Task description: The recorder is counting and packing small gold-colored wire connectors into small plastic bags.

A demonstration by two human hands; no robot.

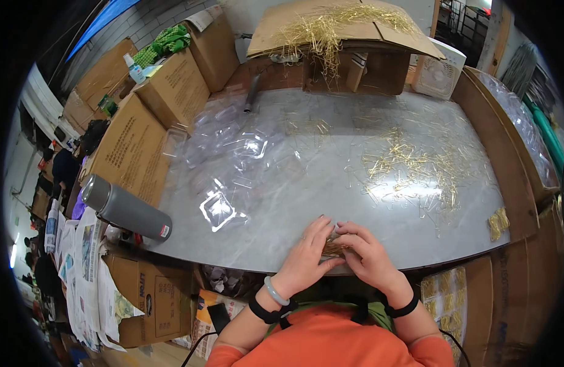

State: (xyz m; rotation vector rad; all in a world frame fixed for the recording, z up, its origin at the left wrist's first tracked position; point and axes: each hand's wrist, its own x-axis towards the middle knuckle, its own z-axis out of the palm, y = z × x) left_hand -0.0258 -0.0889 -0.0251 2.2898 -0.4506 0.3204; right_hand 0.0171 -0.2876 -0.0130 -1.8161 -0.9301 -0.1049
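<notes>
While hands (307, 248) hold gold wires (332, 249), cartons (128, 145) (printed)

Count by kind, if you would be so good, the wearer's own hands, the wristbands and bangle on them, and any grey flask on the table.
Hands: 2
Black wristbands: 2
Pale bangle: 1
Grey flask: 1
Total: 6
</notes>
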